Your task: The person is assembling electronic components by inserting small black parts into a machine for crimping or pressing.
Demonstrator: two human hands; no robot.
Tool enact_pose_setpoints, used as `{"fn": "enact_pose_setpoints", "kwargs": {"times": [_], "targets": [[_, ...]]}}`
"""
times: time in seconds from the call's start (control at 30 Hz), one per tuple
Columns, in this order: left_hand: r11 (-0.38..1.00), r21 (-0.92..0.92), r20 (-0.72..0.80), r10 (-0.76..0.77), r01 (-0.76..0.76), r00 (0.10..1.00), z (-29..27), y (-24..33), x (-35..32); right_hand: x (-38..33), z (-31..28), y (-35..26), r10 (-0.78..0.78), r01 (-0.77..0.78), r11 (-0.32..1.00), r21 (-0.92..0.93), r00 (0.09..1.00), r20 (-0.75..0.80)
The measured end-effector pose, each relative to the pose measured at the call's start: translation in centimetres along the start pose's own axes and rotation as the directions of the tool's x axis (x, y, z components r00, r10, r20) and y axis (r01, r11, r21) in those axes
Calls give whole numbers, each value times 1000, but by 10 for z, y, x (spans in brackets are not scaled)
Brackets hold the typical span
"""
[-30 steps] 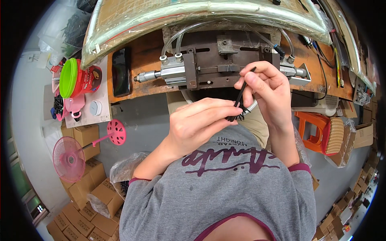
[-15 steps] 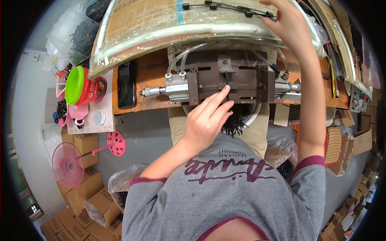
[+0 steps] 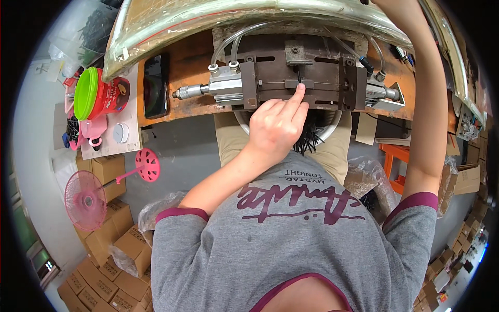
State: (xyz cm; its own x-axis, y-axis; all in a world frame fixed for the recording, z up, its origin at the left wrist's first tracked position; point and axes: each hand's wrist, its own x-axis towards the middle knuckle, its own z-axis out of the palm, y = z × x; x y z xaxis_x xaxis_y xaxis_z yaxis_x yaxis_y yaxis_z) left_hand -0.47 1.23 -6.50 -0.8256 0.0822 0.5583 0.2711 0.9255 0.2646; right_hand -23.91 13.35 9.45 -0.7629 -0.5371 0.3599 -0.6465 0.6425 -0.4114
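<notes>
My left hand [image 3: 278, 122] reaches over the front of a dark metal clamping fixture [image 3: 273, 73]. Its index finger is stretched out, the tip touching a thin black rod [image 3: 299, 74] at the fixture's middle; the thumb lies apart, nearer to me. Under the hand, the rod's near end is hidden. My right hand [image 3: 396, 7] is at the top edge, above the plastic-wrapped board, its fingers mostly cut off by the frame. A small dark bit shows beside them, too little to name.
Silver air cylinders [image 3: 227, 88] with clear hoses flank the fixture on a wooden bench [image 3: 192, 99]. A phone [image 3: 156, 86], a red tub with a green rim [image 3: 89, 93] and a white round lid [image 3: 121, 133] lie left. Black strands [image 3: 309, 139] hang below; a pink fan [image 3: 86, 200] stands lower left.
My right hand has moved up and right, mostly out of view, and the black clipped strips are no longer visible. My left index fingertip stays at the rod; the whole view has shifted.
</notes>
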Motion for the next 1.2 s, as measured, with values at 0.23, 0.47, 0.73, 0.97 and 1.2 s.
{"fn": "enact_pose_setpoints", "kwargs": {"times": [0.23,0.47,0.73,0.97,1.2], "targets": [[999,35,63,-22,19,998,-3,1,-1,-75,16,4,104,-237,638,732,969,223],[860,-511,-168,-114,12,979,-36,14,24,-144,48,-26,171,-547,237,803,837,519],[880,-468,-55,-122,82,991,-36,8,9,-165,53,-21,266,-464,294,835,879,395],[990,-129,23,-56,59,998,-5,3,-9,-174,42,-23,240,-324,349,879,938,250],[997,-54,55,-57,60,997,-8,-1,3,-177,45,-15,-107,191,907,375,966,-233]]}}
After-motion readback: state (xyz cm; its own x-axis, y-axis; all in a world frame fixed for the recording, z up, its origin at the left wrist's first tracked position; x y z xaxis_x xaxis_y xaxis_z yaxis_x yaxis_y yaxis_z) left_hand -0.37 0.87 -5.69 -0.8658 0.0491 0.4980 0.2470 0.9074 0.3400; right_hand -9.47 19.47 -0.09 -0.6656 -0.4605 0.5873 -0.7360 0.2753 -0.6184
